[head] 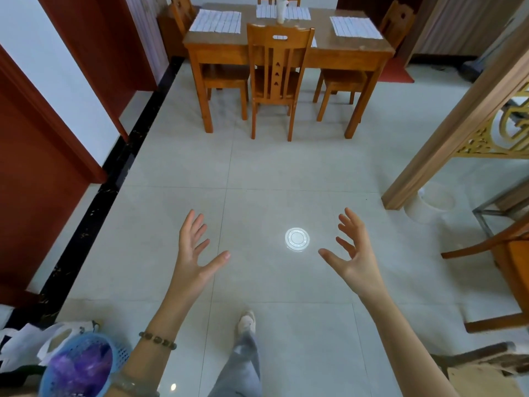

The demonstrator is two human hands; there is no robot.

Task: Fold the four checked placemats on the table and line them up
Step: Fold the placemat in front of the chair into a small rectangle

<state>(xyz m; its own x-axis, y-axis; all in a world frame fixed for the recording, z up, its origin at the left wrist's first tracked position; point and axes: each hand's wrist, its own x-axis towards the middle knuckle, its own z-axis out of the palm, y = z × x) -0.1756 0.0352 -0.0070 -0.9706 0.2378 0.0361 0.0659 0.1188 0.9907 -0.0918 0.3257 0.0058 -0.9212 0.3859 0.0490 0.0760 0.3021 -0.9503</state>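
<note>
Step in hand, as judged: getting to the table (343,50); nothing folded yet. Left hand (191,253) and right hand (355,253) are both released, fingers spread, palms turned inward, holding nothing, over bare floor well apart from the table.

To do it well:
- close in at a side not blocked by the near chair (279,67), or draw that chair out first
- take one mat at a time
- bring edge to edge along the grid lines, then press the crease flat

Placemats: pale, fine checked grid, lying flat and unfolded on the tabletop.
- left mat (216,21), far mat (297,12), right mat (355,27)
- near mat (314,42): only a sliver shows beside the chair back
- white upright object (281,10) stands on the far mat; cannot tell what it is
</note>
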